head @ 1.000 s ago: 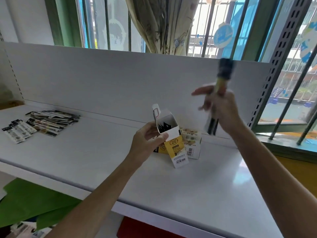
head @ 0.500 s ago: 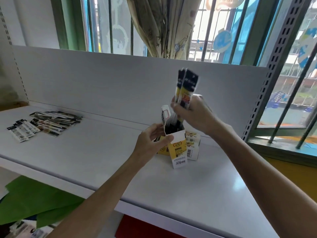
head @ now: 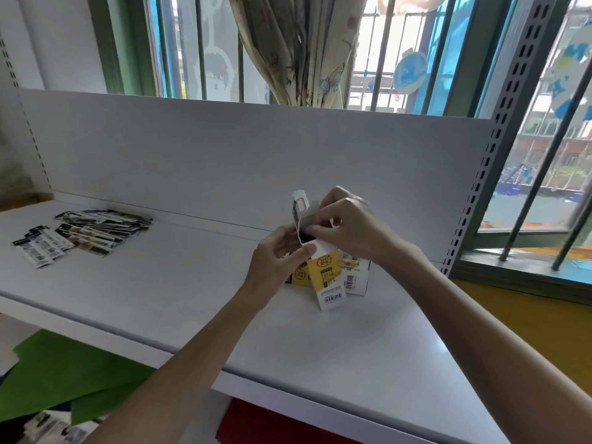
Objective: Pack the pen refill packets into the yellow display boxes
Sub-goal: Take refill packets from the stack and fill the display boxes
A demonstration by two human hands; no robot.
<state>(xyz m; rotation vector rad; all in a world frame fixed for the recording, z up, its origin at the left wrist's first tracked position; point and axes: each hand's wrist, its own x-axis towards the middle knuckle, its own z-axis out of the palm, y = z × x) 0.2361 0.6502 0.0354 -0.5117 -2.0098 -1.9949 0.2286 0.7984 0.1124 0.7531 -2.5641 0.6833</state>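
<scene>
Fingers of the left hand [head: 276,263] grip the yellow box [head: 327,277] upright to steady it while the right hand [head: 349,226] pinches its open top.

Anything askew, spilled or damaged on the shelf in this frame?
Nothing looks damaged or spilled. The yellow display box, held by the left hand and right hand, is tilted with its top open, which fits packing. The refill packets at far left lie in an untidy fanned heap, a few apart from it.
</scene>
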